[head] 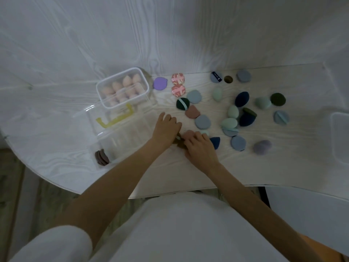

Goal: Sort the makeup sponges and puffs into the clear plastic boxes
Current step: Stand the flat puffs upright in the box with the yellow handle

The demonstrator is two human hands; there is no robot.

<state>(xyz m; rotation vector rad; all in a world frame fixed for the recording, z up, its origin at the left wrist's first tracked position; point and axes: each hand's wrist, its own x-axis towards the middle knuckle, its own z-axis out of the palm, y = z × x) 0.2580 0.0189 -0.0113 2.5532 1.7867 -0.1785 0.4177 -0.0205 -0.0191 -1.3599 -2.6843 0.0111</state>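
Note:
Many makeup puffs and sponges lie scattered on the white table [188, 171]: blue-grey puffs [202, 121], mint egg sponges [229, 123], navy sponges [242, 99] and a dusty pink puff [192, 111]. My left hand [166, 127] and right hand [200, 148] meet at the table's front middle. My right hand's fingers curl over a pink puff [188, 133]. My left hand pinches a dark brown puff [179, 144] with a pale strap, mostly hidden under both hands. A clear box [102, 91] holds several pink egg sponges. An open clear box [120, 140] with a yellow latch holds brown puffs [102, 157].
A purple puff [160, 83] and two pink patterned square puffs [178, 85] lie behind the pile. Another clear lid or box [340, 137] sits at the right edge. The table's front edge runs just before my body.

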